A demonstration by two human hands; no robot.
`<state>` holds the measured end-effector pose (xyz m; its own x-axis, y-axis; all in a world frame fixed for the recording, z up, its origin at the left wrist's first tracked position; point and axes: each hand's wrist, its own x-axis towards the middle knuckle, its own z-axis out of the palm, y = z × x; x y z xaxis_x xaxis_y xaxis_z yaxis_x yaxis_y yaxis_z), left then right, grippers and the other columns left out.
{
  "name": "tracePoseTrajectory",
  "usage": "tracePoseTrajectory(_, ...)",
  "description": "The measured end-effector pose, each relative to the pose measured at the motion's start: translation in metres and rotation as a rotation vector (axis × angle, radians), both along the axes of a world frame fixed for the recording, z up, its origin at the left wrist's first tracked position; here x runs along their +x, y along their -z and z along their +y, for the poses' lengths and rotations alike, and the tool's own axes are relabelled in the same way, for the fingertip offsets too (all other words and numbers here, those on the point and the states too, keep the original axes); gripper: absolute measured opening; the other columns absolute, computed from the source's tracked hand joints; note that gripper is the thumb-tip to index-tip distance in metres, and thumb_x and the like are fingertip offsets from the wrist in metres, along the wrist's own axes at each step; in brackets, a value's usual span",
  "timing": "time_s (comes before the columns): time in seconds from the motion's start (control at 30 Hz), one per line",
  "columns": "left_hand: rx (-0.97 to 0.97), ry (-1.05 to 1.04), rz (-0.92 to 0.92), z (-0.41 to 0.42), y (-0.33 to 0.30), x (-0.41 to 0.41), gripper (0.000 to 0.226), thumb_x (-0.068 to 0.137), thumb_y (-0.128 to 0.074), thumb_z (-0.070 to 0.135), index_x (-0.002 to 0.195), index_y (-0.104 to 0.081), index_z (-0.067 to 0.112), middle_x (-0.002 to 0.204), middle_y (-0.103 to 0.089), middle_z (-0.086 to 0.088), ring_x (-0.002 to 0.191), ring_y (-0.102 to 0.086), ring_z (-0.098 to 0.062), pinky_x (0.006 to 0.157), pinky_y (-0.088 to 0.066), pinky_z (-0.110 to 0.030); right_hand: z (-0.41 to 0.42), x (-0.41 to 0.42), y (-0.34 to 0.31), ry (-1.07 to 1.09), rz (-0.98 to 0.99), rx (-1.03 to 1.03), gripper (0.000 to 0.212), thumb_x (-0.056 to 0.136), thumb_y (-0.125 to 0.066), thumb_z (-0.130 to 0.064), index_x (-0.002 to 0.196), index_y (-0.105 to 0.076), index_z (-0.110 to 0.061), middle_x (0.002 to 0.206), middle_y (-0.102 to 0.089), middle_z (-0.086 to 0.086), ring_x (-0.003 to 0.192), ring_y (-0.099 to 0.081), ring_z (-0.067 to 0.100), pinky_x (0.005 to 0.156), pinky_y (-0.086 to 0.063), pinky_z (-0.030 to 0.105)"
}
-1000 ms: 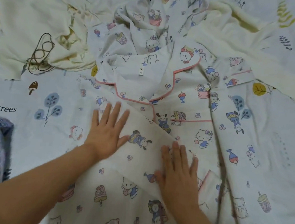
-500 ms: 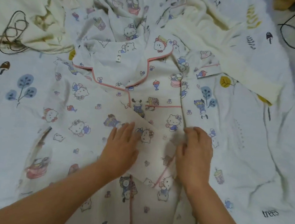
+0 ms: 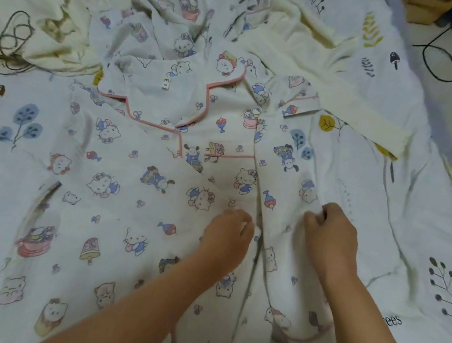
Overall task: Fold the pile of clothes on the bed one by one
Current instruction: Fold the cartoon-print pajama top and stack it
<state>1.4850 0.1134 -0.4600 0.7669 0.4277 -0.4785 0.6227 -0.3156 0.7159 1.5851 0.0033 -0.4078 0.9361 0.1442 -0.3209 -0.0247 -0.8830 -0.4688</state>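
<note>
A white pyjama shirt (image 3: 140, 196) with cartoon prints and pink piping lies spread face up on the bed, collar at the far side. Its left sleeve is folded across the chest. My left hand (image 3: 227, 234) rests on the shirt's middle with fingers curled down at the folded sleeve's end. My right hand (image 3: 328, 235) pinches the shirt's right edge, fingers curled around a fold of cloth.
Matching printed pyjama bottoms (image 3: 183, 22) lie crumpled beyond the collar. A cream garment (image 3: 323, 78) stretches to the right rear, another cream one (image 3: 42, 13) at the left rear with a cord (image 3: 12, 43) on it. A black cable (image 3: 442, 59) lies on the floor past the bedsheet (image 3: 420, 215).
Both hands slid rightward off the folded sleeve. The right hand went from pressing flat to pinching the shirt's right edge. The view shifted right.
</note>
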Motion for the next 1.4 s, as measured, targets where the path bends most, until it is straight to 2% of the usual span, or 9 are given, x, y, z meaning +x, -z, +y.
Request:
tracePoseTrajectory(0.2, -1.12, -0.277, -0.116, 0.02, -0.052, 0.004, 0.065, 0.079, -0.035, 0.066, 0.11, -0.061, 0.015, 0.094, -0.067, -0.003, 0.086, -0.063, -0.02, 0.079, -0.052, -0.035, 0.044, -0.025, -0.07, -0.218, 0.06, 0.256, 0.006, 0.089, -0.054, -0.023, 0.086, -0.055, -0.018, 0.078, -0.063, -0.002, 0.071, -0.06, 0.017, 0.067, -0.053, 0.036)
tracePoseTrajectory(0.33, -1.409, -0.308, -0.315, 0.061, -0.061, -0.022, 0.07, 0.078, -0.037, 0.066, 0.108, -0.069, 0.012, 0.103, -0.068, -0.009, 0.096, -0.065, -0.023, 0.082, -0.054, -0.036, 0.072, -0.052, -0.083, -0.487, 0.215, 0.316, 0.01, 0.09, -0.051, -0.029, 0.098, -0.056, -0.03, 0.082, -0.062, -0.012, 0.075, -0.059, 0.006, 0.068, -0.05, 0.028)
tracePoseTrajectory(0.43, -1.232, -0.482, -0.268, 0.082, -0.054, -0.04, 0.042, 0.079, -0.053, 0.05, 0.083, -0.074, 0.014, 0.083, -0.068, -0.007, 0.076, -0.065, -0.019, 0.072, -0.053, -0.03, 0.091, -0.073, -0.067, -0.648, 0.379, 0.285, 0.009, 0.092, -0.046, -0.029, 0.085, -0.045, -0.035, 0.072, -0.046, -0.013, 0.068, -0.046, 0.008, 0.061, -0.037, 0.023)
tracePoseTrajectory(0.6, -0.685, -0.529, 0.187, 0.092, -0.03, -0.065, 0.034, 0.072, -0.066, 0.051, 0.084, -0.066, 0.019, 0.08, -0.061, -0.002, 0.072, -0.06, -0.017, 0.071, -0.046, -0.033, 0.096, -0.096, -0.021, -0.772, 0.274, -0.082, 0.044, 0.093, -0.05, -0.023, 0.135, -0.036, -0.022, 0.125, -0.051, 0.005, 0.113, -0.049, 0.023, 0.094, -0.043, 0.036)
tracePoseTrajectory(0.8, -0.683, -0.448, 0.306, 0.078, -0.028, -0.071, 0.049, 0.08, -0.059, 0.056, 0.102, -0.059, 0.012, 0.093, -0.066, -0.003, 0.077, -0.065, -0.02, 0.071, -0.055, -0.037, 0.079, -0.092, -0.001, -0.747, 0.126, -0.625, 0.057, 0.086, -0.057, -0.017, 0.137, -0.03, -0.015, 0.131, -0.046, 0.011, 0.123, -0.043, 0.029, 0.105, -0.024, 0.05)
tracePoseTrajectory(0.93, -0.956, -0.449, 0.255, 0.074, -0.033, -0.067, 0.046, 0.09, -0.046, 0.053, 0.089, -0.06, 0.009, 0.063, -0.064, 0.0, 0.063, -0.062, -0.021, 0.073, -0.053, -0.039, 0.087, -0.096, -0.012, -0.727, 0.188, -0.309, 0.026, 0.093, -0.046, -0.009, 0.118, -0.048, -0.014, 0.109, -0.061, 0.004, 0.099, -0.061, 0.02, 0.072, -0.04, 0.026)
tracePoseTrajectory(1.03, -1.008, -0.518, 0.183, 0.087, -0.041, -0.072, 0.024, 0.092, -0.053, 0.025, 0.087, -0.064, 0.004, 0.084, -0.06, -0.017, 0.069, -0.057, -0.027, 0.062, -0.053, -0.033, 0.103, -0.12, -0.023, -0.848, 0.299, -0.015, 0.025, 0.091, -0.051, -0.012, 0.116, -0.051, -0.011, 0.108, -0.063, 0.006, 0.098, -0.06, 0.021, 0.074, -0.042, 0.024)
tracePoseTrajectory(1.17, -0.753, -0.586, 0.151, 0.119, -0.039, -0.098, 0.021, 0.09, -0.049, 0.0, 0.077, -0.065, -0.001, 0.062, -0.064, -0.016, 0.05, -0.06, -0.024, 0.054, -0.052, -0.03, 0.112, -0.131, -0.028, -0.812, 0.535, 0.236, 0.025, 0.089, -0.053, -0.024, 0.113, -0.058, -0.021, 0.102, -0.064, -0.001, 0.084, -0.056, 0.012, 0.078, -0.043, 0.022)
tracePoseTrajectory(1.4, -0.301, -0.008, 0.44, 0.146, -0.025, -0.15, 0.019, 0.084, -0.06, 0.021, 0.099, -0.061, 0.008, 0.084, -0.059, -0.001, 0.079, -0.054, -0.015, 0.074, -0.04, -0.025, 0.106, -0.029, 0.007, -0.344, -0.032, 0.041, 0.03, 0.087, -0.048, -0.017, 0.116, -0.052, -0.018, 0.109, -0.053, 0.006, 0.102, -0.051, 0.026, 0.079, -0.042, 0.033)
